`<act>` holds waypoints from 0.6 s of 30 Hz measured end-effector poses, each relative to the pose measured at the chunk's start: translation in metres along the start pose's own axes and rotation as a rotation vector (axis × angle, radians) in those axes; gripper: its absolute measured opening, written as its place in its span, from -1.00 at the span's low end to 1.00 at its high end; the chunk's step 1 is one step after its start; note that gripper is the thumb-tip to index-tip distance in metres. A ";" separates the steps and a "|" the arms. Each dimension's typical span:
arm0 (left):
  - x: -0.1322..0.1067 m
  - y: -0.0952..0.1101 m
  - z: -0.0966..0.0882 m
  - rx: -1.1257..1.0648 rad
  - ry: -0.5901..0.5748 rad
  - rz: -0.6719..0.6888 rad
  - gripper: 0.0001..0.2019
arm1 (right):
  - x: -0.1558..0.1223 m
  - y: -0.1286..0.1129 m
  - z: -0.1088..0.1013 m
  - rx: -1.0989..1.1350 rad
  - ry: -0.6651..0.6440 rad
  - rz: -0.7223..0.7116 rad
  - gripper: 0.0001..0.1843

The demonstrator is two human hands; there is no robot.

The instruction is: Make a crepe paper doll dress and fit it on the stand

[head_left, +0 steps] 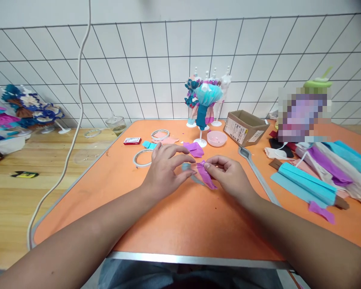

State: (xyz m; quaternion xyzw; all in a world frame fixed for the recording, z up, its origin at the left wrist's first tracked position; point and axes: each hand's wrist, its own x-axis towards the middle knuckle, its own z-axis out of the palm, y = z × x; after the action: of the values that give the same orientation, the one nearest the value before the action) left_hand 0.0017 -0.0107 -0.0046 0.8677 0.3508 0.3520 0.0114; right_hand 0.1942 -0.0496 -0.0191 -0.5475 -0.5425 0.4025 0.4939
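Note:
Both my hands meet over the middle of the orange table (174,220). My right hand (230,176) pinches the top of a purple crepe paper strip (207,176) that trails down onto the table. My left hand (164,168) has its fingers curved toward the strip, thumb and forefinger closing on its left edge beside a small grey-blue piece (186,167).
Behind my hands lie more purple paper (195,149), tape rolls (142,158) (160,135), a red-white small box (132,141), a pink bowl (216,138), a cardboard box (245,127) and dress-form stands with paper dresses (203,104). Folded blue and purple crepe sheets (309,182) fill the right side. A white cable (75,132) hangs at left.

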 end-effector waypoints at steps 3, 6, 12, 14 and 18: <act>-0.002 0.003 0.000 0.047 0.011 0.013 -0.82 | -0.002 -0.001 0.001 0.029 -0.017 -0.005 -0.74; -0.002 0.004 0.000 0.067 0.044 0.037 -0.80 | -0.002 -0.002 0.002 0.064 -0.031 -0.005 -0.73; -0.003 0.005 0.000 0.086 0.037 0.044 -0.86 | -0.004 -0.001 0.004 0.156 -0.076 -0.022 -0.76; -0.003 0.005 0.000 0.062 0.019 0.023 -0.84 | -0.004 0.000 0.004 0.177 -0.090 -0.029 -0.78; -0.003 0.007 -0.002 0.013 -0.020 0.000 -0.85 | -0.004 -0.002 0.004 0.205 -0.110 -0.035 -0.79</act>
State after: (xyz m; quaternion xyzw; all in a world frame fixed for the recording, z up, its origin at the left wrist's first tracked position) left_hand 0.0033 -0.0177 -0.0031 0.8714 0.3529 0.3408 0.0091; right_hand 0.1897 -0.0534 -0.0185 -0.4617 -0.5344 0.4766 0.5236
